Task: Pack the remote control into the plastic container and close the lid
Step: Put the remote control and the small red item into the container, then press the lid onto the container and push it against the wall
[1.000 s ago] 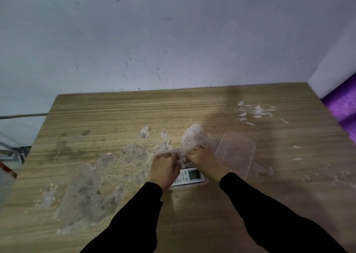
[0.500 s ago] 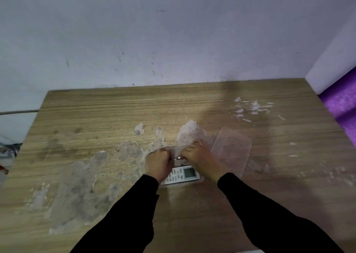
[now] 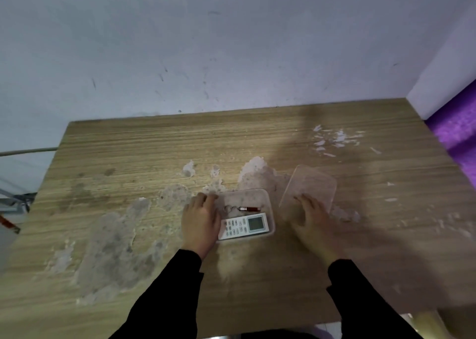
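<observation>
I see two hands, one plastic container, one lid, one remote control and one small red item with a key ring. On the left, my left hand (image 3: 201,221) lies flat over the left end of the plastic container (image 3: 268,202), its fingers loosely spread and curved over the rim; this grip pinches nothing that I can see. The container is clear, it stands open on the wooden worktop (image 3: 154,145) near the middle. Inside it there are two things: the white remote control (image 3: 244,226) lies along the near side, its screen toward the right, and its left end is hidden under my left hand; behind it lies the small red item (image 3: 248,209), its metal ring toward the left. To the right, just beside the container, the clear lid (image 3: 313,184) lies on the worktop, not on the container. My right hand (image 3: 313,216) rests on the near part of the lid, fingers spread and flat; the picture is blurred here, so I cannot tell whether this grip holds the lid's edge or only touches it
</observation>
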`<state>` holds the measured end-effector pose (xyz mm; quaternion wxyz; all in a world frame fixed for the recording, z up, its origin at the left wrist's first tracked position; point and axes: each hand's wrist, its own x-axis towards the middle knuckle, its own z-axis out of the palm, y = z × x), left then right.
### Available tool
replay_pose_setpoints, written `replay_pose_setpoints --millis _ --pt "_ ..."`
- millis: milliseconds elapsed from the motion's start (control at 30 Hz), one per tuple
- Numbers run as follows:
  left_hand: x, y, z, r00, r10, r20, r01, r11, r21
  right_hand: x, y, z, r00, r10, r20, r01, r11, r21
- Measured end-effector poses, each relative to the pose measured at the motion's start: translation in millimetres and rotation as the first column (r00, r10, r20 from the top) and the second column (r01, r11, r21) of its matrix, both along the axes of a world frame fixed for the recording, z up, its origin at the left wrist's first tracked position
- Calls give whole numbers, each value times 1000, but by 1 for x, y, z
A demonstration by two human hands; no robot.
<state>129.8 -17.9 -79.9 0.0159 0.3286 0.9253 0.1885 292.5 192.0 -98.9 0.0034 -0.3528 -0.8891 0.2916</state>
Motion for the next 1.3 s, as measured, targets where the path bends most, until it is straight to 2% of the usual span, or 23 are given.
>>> replay_pose_setpoints --millis 33,67,100,167,233,300,367,433,500,533,567,600,633,667,700,767,800,867,967,1133,1300 --pt "3 -6 -1 999 41 7 -41 999 26 13 -1 -3 991 35 131 -37 999 16" --pt "6 -10 -4 997 77 33 -78 995 57 22 -4 -6 979 73 193 -84 995 52" --pt "9 -14 -6 992 102 74 -109 990 87 28 -6 -8 977 95 191 -115 989 96" --pt "13 -21 -10 971 137 195 -166 976 140 31 -10 -7 989 96 111 -113 980 162" --pt "15 -25 -13 932 168 321 -235 954 183 27 -14 0 999 40 -10 -37 981 191" --pt "19 -28 -13 897 166 409 -272 938 216 21 -18 14 962 -54 -269 108 976 191" --pt "21 -32 -13 862 149 484 -293 926 238 14 -21 27 806 -195 -560 301 948 102" --pt "20 -33 -14 837 141 529 -309 919 245 4 -16 37 595 -392 -701 468 879 -94" --pt "21 -35 -12 812 134 569 -322 914 245 -9 -8 39 394 -651 -649 516 741 -430" --pt "20 -36 -10 803 127 582 -331 907 259 -18 -7 38 343 -754 -560 460 655 -599" --pt "20 -36 -9 790 121 601 -347 896 277 -25 -6 34 364 -818 -445 405 569 -716" --pt "20 -35 -8 776 118 620 -368 883 293 -31 -8 30 449 -829 -333 383 515 -767" --pt "20 -35 -7 767 125 629 -388 871 300 -37 -13 25 566 -790 -237 392 511 -765" --pt "19 -34 -7 763 136 632 -402 865 300 -41 -19 20 679 -716 -163 404 549 -732" --pt "19 -33 -7 754 144 641 -417 859 297 -45 -25 17 773 -623 -119 404 628 -665" --pt "19 -31 -8 732 140 667 -429 855 291 -50 -37 11 890 -443 -106 343 804 -485" --pt "19 -30 -8 731 135 669 -419 862 284 -53 -43 10 919 -378 -113 298 853 -428" --pt "19 -31 -8 751 120 650 -377 885 272 -57 -54 8 943 -308 -125 242 894 -376" --pt "20 -32 -9 771 133 623 -370 889 268 -58 -64 4 943 -290 -162 234 926 -295" --pt "9 -29 -14 841 217 495 -374 895 245 -60 -71 0 939 -251 -236 201 955 -218" --pt "-1 -20 -17 863 279 422 -379 909 175 -53 -76 -4 979 -134 -155 125 990 -65"
